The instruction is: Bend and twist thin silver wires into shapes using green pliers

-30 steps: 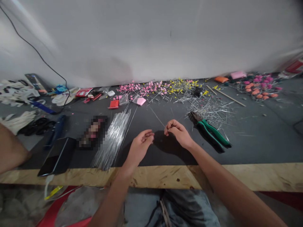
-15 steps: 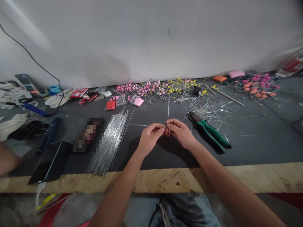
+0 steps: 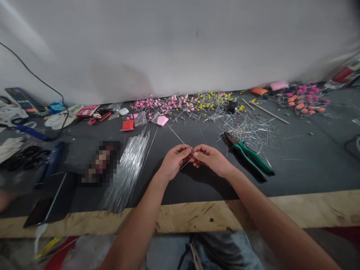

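Observation:
My left hand (image 3: 176, 159) and my right hand (image 3: 209, 157) meet fingertip to fingertip above the dark mat. Between them is a thin wire (image 3: 177, 135), pinched in the fingers of both; one length slants up to the left and another pokes out below. To the left lies a bundle of straight silvery wires (image 3: 128, 168). Green-handled pliers (image 3: 249, 157) rest to the right of my right hand. Behind the hands are wires tipped with pink beads (image 3: 174, 103) and yellow beads (image 3: 215, 99), and a loose heap of short wires (image 3: 249, 129).
Orange and magenta tipped wires (image 3: 306, 99) lie at the back right, near a wooden stick (image 3: 270, 112). At left are a dark phone (image 3: 50, 198), a blurred-out object (image 3: 101, 163) and white gloves (image 3: 11, 146). The wooden edge (image 3: 197, 217) runs in front.
The wire has turned: its upright length now slants up-left and another part points down-left. My left hand has shifted slightly left. The other person's arm at far left has mostly left the view.

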The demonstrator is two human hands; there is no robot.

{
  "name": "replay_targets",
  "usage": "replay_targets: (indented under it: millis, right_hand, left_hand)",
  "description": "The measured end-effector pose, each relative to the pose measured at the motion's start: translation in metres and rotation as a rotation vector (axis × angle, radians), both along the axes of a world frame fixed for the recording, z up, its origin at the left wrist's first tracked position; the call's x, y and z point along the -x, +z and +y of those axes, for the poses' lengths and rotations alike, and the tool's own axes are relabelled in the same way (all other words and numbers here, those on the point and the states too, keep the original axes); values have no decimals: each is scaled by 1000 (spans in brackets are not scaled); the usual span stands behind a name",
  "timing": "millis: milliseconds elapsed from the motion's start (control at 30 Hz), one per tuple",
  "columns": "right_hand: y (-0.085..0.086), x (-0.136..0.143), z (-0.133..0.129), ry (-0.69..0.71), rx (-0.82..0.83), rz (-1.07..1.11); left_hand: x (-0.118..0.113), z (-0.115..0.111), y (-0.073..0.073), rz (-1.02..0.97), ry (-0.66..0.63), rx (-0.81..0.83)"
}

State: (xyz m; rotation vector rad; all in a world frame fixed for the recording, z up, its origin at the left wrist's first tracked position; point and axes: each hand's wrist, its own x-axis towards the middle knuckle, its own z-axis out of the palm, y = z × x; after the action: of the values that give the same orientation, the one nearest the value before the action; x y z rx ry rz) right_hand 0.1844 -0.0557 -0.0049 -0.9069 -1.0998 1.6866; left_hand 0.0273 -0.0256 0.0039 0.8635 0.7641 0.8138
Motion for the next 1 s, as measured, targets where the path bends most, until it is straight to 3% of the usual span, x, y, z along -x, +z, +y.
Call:
replay_targets:
  millis: [267,500,600,767,867,1000]
  right_hand:
    - [-1,0,-1,-27,52,24]
    - [18,-37,-19,-359,38,-253]
    - [30,-43,-37,-258,52,-340]
    - [41,-24,-58,-32,42,-305]
    - [43,-15,-60,-25,34,-278]
    - [43,-11,-60,-128,66,-160]
  left_hand:
    - [3,-1,2,-7,82,-9]
    - [5,-8,9,-20,77,-21]
    - [0,-18,16,-9,8,-4]
    - [-8,-33,27,35,-157,49]
    - [-7,-39,29,44,-197,78]
    - [2,-44,28,-7,-261,106]
